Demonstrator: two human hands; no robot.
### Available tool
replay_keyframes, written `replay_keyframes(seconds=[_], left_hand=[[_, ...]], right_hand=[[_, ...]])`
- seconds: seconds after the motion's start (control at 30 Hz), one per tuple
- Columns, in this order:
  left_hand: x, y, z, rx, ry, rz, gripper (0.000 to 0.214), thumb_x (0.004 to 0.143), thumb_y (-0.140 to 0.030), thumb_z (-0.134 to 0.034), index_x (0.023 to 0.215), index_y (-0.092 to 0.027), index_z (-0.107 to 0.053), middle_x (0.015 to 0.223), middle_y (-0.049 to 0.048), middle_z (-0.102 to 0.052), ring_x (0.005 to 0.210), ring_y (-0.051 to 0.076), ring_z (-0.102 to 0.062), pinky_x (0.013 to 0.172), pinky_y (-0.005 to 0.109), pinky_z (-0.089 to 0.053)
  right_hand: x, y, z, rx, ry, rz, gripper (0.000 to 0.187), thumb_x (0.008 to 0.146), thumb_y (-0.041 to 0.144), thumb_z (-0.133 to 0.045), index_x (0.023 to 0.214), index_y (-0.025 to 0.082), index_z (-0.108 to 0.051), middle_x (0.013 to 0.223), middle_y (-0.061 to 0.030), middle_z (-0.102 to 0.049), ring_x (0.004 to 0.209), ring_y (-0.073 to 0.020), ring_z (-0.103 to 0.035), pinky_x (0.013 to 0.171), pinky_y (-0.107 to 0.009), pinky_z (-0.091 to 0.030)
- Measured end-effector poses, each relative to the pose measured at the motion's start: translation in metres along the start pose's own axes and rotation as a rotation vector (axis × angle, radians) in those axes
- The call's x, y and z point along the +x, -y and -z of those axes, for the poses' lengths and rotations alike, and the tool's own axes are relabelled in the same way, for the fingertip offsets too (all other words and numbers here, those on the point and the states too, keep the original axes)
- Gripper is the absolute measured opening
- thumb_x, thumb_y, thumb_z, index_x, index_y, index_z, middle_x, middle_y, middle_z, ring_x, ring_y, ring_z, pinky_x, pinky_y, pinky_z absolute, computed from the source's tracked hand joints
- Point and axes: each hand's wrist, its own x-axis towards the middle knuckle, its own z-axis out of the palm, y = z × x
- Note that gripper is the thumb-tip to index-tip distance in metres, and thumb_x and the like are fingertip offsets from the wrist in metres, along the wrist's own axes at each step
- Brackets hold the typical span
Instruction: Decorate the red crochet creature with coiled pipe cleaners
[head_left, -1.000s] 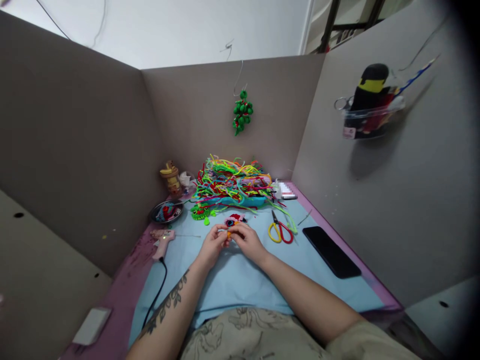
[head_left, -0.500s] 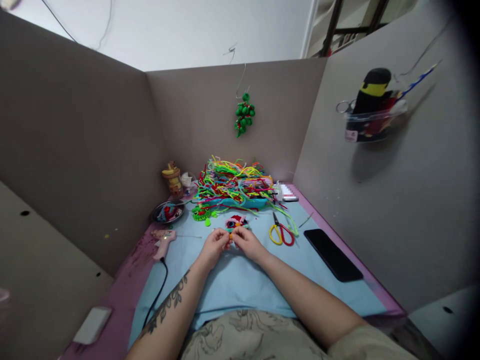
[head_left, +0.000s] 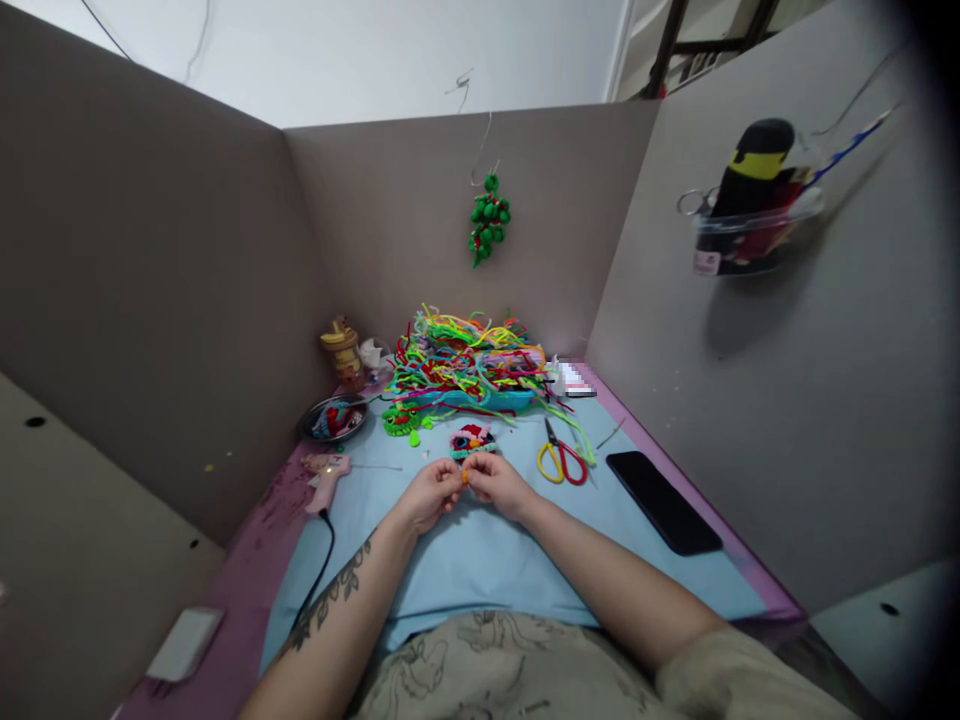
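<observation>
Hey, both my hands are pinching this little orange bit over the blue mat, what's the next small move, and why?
Probably ease the orange piece forward to the small red and pink figure. The left hand and right hand both pinch it at the fingertips. The figure lies just beyond them on the blue mat, apart from the piece, and the glue gun sits off to the left.

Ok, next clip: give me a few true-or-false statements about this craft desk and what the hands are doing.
1. The left hand and right hand pinch an orange piece between them. True.
2. The scissors lie left of both hands. False: they lie to the right, between the hands and the phone.
3. The glue gun lies untouched at the left edge of the mat. True.
4. The phone stands propped against the wall. False: it lies flat on the mat.
</observation>
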Motion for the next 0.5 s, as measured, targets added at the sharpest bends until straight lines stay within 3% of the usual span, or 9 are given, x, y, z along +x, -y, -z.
replay_keyframes(seconds=[0.27, 0.5], left_hand=[[-0.0005, -0.0040, -0.0053, -0.092, 0.010, -0.040, 0.038, 0.065, -0.042, -0.078, 0.078, -0.014, -0.056, 0.066, -0.0017, -0.058, 0.049, 0.005, -0.052, 0.044, 0.015, -0.040], [0.0016, -0.0055, 0.0002, -0.158, -0.018, -0.035, 0.036, 0.065, -0.038, -0.078, 0.078, -0.016, -0.053, 0.068, -0.0017, -0.061, 0.050, 0.005, -0.053, 0.046, 0.014, -0.043]], right_hand=[[0.0049, 0.0099, 0.0007, -0.012, -0.009, 0.038, 0.030, 0.072, 0.046, -0.068, 0.078, 0.018, -0.057, 0.055, 0.0058, -0.051, 0.039, -0.0053, -0.033, 0.037, -0.019, -0.021], [0.0035, 0.0092, 0.0063, -0.091, -0.087, 0.100, 0.035, 0.078, 0.050, -0.060, 0.084, 0.016, -0.066, 0.045, 0.0076, -0.042, 0.038, -0.0067, -0.030, 0.038, -0.020, -0.022]])
